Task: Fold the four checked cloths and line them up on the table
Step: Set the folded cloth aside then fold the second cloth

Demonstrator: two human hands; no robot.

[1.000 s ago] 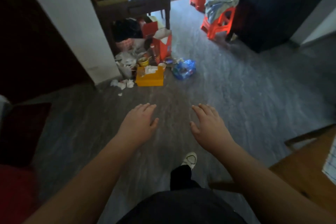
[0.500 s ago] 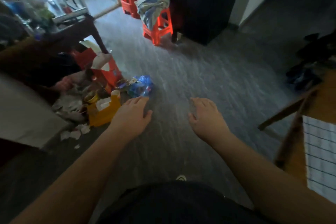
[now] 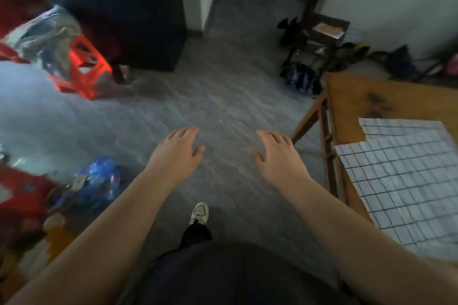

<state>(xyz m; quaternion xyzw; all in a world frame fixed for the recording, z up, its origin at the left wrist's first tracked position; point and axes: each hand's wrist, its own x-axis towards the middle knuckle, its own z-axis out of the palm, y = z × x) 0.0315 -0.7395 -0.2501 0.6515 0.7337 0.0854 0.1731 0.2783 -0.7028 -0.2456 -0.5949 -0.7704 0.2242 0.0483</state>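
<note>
Checked cloths (image 3: 401, 181): spread flat on the wooden worktop (image 3: 352, 96) at your right, one sheet overlapping another (image 3: 396, 127) behind it. You can make out two; whether the other two lie underneath cannot be told.
Left hand (image 3: 177, 153): out over the floor (image 3: 223, 96), palm down, fingers (image 3: 188, 131) straight and loosely spread, holding nothing.
Right hand (image 3: 277, 156): palm down too, near the worktop's corner but apart from it and from the cloths, fingers (image 3: 271, 135) relaxed and empty.
Done: nothing, by the look of it; no folded cloth and no row in view.
Left: every fold and the lining up. You first need your hands on the top cloth.
</note>
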